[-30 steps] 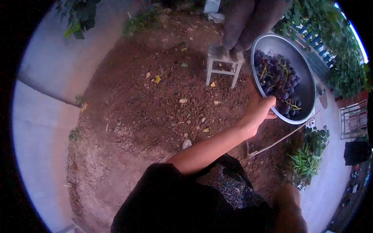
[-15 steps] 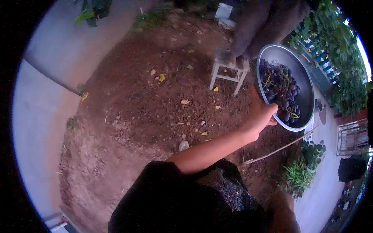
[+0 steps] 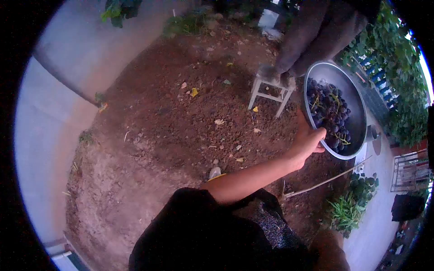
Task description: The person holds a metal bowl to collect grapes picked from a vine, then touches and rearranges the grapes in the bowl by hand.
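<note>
My left hand (image 3: 312,143) is closed on the near rim of a round metal bowl (image 3: 356,105), its thumb over the edge and its other fingers partly hidden beneath. The bowl is tilted towards me and holds dark purple grapes (image 3: 329,108) in bunches with green stems. My left arm stretches out to the right, away from a black sleeve. The bowl hangs in the air beside a person's grey-trousered legs (image 3: 305,38). My right hand does not show; a dim patch of skin appears at the bottom right.
That person stands on a small pale stool (image 3: 266,95) set on bare soil. A long stick (image 3: 318,184) lies below the bowl, near green plants (image 3: 350,210). Leafy vines (image 3: 402,86) hang at the right. A pale wall (image 3: 97,49) borders the soil at the left.
The view has shifted a little, so the stool, legs and bowl appear slightly lower and further right. My left hand keeps its hold on the bowl.
</note>
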The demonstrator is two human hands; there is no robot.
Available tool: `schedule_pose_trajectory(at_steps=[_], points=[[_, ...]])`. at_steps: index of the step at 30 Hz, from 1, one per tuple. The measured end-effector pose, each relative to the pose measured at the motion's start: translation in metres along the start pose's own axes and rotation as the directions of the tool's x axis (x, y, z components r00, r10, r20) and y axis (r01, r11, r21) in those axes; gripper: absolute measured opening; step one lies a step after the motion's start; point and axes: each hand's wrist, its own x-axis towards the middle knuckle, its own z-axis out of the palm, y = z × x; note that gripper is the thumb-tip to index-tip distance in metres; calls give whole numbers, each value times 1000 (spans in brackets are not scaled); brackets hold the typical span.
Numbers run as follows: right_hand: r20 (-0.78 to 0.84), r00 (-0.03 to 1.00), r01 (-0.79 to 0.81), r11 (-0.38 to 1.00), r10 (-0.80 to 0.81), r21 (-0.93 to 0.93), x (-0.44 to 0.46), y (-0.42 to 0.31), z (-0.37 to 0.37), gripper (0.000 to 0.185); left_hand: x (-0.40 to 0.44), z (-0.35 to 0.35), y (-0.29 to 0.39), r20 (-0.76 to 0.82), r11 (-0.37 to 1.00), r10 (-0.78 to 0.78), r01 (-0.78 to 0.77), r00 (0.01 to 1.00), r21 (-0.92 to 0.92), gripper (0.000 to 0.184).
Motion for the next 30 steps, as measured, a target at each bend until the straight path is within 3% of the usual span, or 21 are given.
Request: schedule_pose_trajectory(at_steps=[30], points=[[135,990,-10,982,36,-187,-12,17,-12,36,-5,4,4,43,999,-3,2,999,39,84]])
